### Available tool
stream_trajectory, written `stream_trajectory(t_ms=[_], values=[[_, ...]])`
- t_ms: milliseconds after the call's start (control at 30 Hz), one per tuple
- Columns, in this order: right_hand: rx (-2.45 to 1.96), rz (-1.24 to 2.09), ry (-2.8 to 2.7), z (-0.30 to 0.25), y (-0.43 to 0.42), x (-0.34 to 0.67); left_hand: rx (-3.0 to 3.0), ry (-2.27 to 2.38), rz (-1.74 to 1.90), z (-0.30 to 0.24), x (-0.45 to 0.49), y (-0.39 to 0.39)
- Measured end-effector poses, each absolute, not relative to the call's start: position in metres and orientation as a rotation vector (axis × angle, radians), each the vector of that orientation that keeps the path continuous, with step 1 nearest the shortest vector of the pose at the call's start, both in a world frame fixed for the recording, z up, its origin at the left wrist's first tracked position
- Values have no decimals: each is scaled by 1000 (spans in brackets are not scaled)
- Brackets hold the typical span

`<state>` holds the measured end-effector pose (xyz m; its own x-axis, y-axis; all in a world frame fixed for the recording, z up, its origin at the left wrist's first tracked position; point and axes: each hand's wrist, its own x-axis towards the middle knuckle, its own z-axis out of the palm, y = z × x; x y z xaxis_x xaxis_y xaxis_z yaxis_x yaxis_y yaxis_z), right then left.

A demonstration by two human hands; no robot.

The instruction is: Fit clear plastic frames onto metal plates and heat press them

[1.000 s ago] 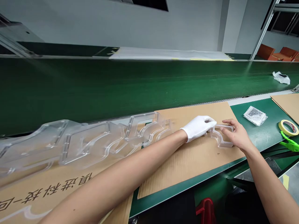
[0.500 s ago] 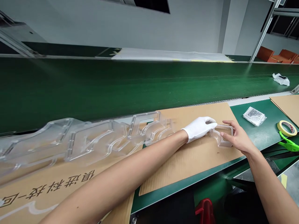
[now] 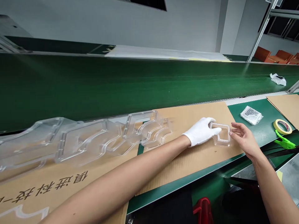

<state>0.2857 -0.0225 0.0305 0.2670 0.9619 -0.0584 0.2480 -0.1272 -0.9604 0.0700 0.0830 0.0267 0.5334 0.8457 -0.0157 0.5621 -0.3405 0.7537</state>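
A: Where's the small tray (image 3: 220, 134) right now?

B: Flat on the cardboard (image 3: 187, 168), between your two hands. It's clear plastic, shaped like a squared ring, and it's well to the right of the pile of clear trays (image 3: 86, 140).

A: And the left hand (image 3: 201, 132)?

B: It's in a white glove, with the fingers loosely curled and the tips at the tray's left rim. They touch it, but I can't tell whether they actually grip it, since the clear plastic and the glove blur together there.

A: The right hand (image 3: 244, 139)?

B: Bare and open, holding nothing. Its fingers (image 3: 235, 128) are spread and sit just beside the right rim, not touching it.

A: What makes for good handling here?

B: I'd say work from the rim. The plastic looks thin, so firm pressure on the middle could flex it. Light fingertip contact on opposite edges should keep it square on the cardboard.

A: Anything crowding the work?

B: Not much. The tape (image 3: 282, 127) and the packet (image 3: 251, 115) lie off to the right on the green bench (image 3: 259, 109), well apart from the tray. The pile's nearest edge is the thing to keep clear of, because its clear rims are easy to misjudge.
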Motion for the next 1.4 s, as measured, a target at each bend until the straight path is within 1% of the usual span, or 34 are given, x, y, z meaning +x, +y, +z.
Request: stream_trajectory(t_ms=[100,233,400,600,1033,1133,1233,1333,1400], values=[[-1527,1025,-1125,27,-28,290,2079,1167,505,24,73,76],[-1535,1025,-1132,26,-25,289,2065,1165,484,26,75,75],[-1534,1027,-1127,27,-14,291,2076,1113,449,33,75,90],[-1551,1112,-1124,28,-4,294,1927,1148,426,36,82,111],[-1564,999,-1016,14,13,290,1939,1187,396,29,86,106],[-1530,877,-1027,16,-9,287,2000,1162,377,31,84,108],[-1508,783,-1016,16,-63,283,2158,1160,463,40,86,108],[-1485,855,-1003,5,-140,274,2365,1134,612,56,106,102],[-1516,949,-969,-9,-192,266,2505,1043,597,67,138,96]])
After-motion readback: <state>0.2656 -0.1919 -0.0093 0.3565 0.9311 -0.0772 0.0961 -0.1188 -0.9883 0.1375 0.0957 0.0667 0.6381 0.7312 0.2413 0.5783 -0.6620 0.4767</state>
